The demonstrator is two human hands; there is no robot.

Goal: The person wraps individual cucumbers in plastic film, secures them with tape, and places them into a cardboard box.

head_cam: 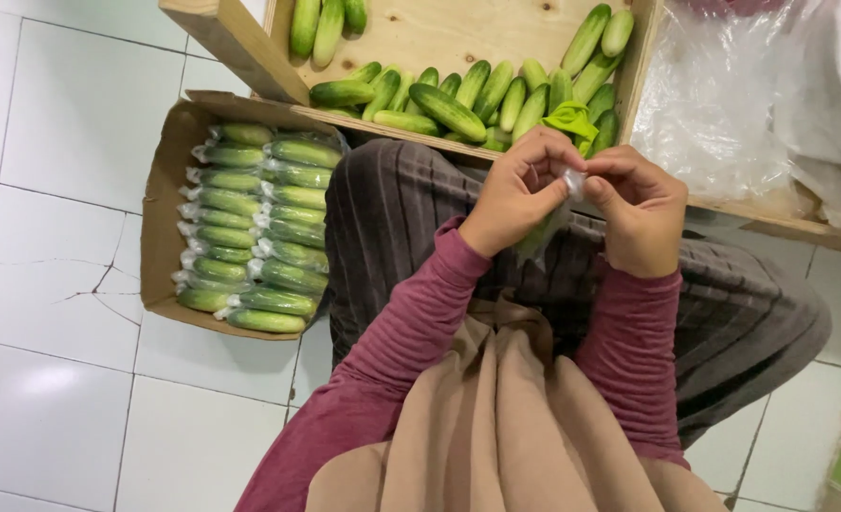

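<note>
My left hand (pixel 515 194) and my right hand (pixel 640 213) meet over my lap, both pinching the twisted top of a clear plastic bag (pixel 572 180). A cucumber in that bag (pixel 539 237) hangs down between the hands, mostly hidden by them. Just beyond my fingers lies a wooden tray (pixel 439 33) with several loose green cucumbers (pixel 449 109) and a bright green scrap (pixel 570 118).
A cardboard box (pixel 160 199) on the white tiled floor at my left holds two rows of bagged cucumbers (pixel 259 228). A heap of clear plastic bags (pixel 724 104) lies at the right of the tray. My legs in dark striped cloth fill the middle.
</note>
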